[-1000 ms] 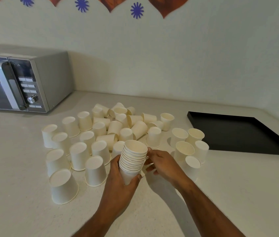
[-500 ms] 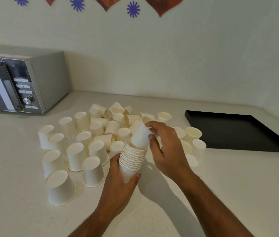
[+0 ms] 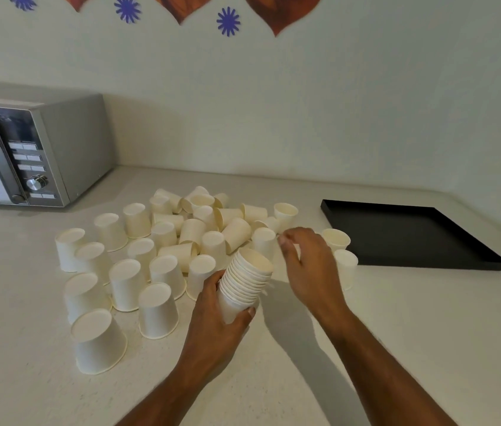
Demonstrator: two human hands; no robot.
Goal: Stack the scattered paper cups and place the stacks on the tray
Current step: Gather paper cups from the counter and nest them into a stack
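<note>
1. The left hand (image 3: 212, 321) grips a tilted stack of cups (image 3: 244, 281) above the tabletop (image 3: 396, 333).
2. The right hand (image 3: 307, 265), fingers loosely curled and holding nothing, hovers at the stack's 2 o'clock.
3. Loose cups (image 3: 157, 310) crowd 9 to 12 o'clock.
4. A black tray (image 3: 409, 235) lies at 2 o'clock; a microwave (image 3: 37, 152) at 10.

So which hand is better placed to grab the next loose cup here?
Right. The left hand grips the stack, so it is occupied. The right hand holds nothing and hovers beside an upside-down cup just past the stack.
</note>
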